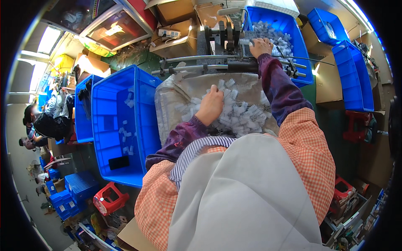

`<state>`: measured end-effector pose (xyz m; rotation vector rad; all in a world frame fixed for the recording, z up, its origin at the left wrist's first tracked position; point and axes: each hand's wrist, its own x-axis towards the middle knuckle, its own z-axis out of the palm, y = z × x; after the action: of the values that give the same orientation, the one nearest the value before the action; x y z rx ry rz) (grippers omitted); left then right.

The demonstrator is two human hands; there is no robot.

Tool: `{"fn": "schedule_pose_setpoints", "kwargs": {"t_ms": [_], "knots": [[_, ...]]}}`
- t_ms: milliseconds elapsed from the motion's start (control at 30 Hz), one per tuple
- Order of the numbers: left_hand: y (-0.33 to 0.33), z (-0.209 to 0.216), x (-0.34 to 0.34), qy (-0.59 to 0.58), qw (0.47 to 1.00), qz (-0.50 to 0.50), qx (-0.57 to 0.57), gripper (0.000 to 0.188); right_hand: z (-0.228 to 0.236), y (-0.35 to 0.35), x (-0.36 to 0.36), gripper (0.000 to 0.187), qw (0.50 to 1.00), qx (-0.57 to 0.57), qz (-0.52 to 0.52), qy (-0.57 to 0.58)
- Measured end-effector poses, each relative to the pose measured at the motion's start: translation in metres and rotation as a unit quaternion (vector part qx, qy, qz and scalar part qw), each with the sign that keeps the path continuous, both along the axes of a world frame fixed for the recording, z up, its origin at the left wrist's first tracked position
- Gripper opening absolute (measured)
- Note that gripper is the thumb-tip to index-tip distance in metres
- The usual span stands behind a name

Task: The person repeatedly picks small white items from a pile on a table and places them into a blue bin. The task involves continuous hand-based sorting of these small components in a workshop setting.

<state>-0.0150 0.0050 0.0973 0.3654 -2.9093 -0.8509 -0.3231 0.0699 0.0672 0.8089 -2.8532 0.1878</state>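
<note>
A heap of small translucent ribbed plastic pieces point(240, 115) lies on a beige cloth point(167, 98) in front of me. My left hand point(211, 105) is over the left part of the heap, its fingers curled in and partly hidden. What it holds, if anything, I cannot make out. Farther off, my right hand point(261, 47) reaches to the right side of a dark metal machine point(226, 37). Its bent fingers close on a clear ribbed plastic piece point(244, 42) beside the machine's head.
Metal rods point(197, 57) run crosswise between the heap and the machine. A blue bin point(299, 46) behind my right hand holds many similar pieces. At left stands a large blue crate point(113, 163) with a few pieces and a dark flat object inside. A red stool point(111, 198) stands nearby.
</note>
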Motion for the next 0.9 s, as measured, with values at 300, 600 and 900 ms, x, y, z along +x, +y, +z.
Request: {"fn": "schedule_pose_setpoints", "kwargs": {"t_ms": [300, 600, 900], "knots": [[-0.007, 0.011, -0.008, 0.105, 0.994, 0.037, 0.019, 0.01, -0.017, -0.019, 0.018, 0.029, 0.997, -0.048, 0.051, 0.032], [-0.03, 0.039, -0.007, 0.136, 0.988, 0.052, 0.06, 0.011, -0.017, -0.045, 0.039, 0.025, 0.995, -0.055, 0.065, 0.059], [-0.038, 0.05, -0.013, 0.143, 0.937, 0.102, 0.302, 0.011, -0.025, 0.005, -0.02, 0.022, 0.996, -0.059, 0.055, -0.026]]}}
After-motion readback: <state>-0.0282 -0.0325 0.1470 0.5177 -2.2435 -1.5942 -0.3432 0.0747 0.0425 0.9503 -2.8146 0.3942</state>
